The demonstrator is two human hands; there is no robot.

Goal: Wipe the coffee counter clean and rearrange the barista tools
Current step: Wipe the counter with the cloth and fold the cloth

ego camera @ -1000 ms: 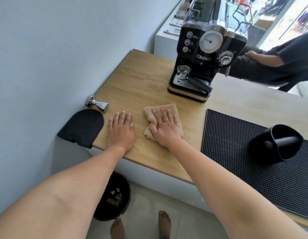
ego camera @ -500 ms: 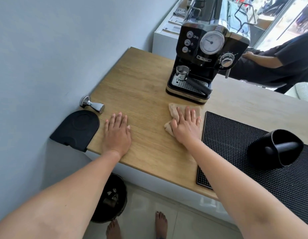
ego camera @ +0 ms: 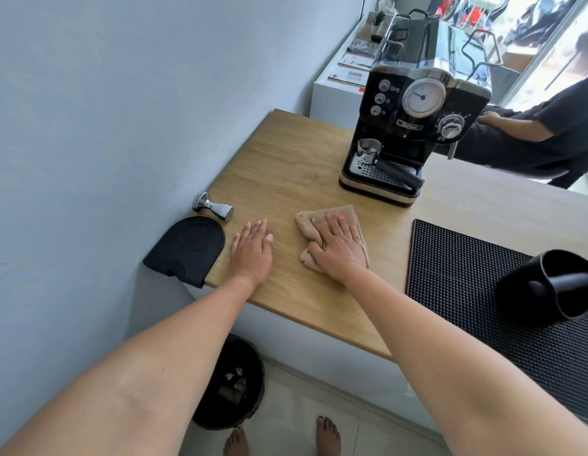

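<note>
On the wooden counter [ego camera: 286, 166], the right hand [ego camera: 338, 248] is pressing flat on the beige cloth [ego camera: 348, 215], wiping, while the left hand [ego camera: 253, 248] is bracing open-palmed beside the tamper [ego camera: 215, 207], which probably needs lifting next.

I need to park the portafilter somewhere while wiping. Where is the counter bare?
Bare wood runs from the wall to the black espresso machine, behind the steel tamper. A narrower strip lies between the beige cloth and the black ribbed bar mat. The near-left corner is crowded: black tamping mat, tamper, left hand.
</note>
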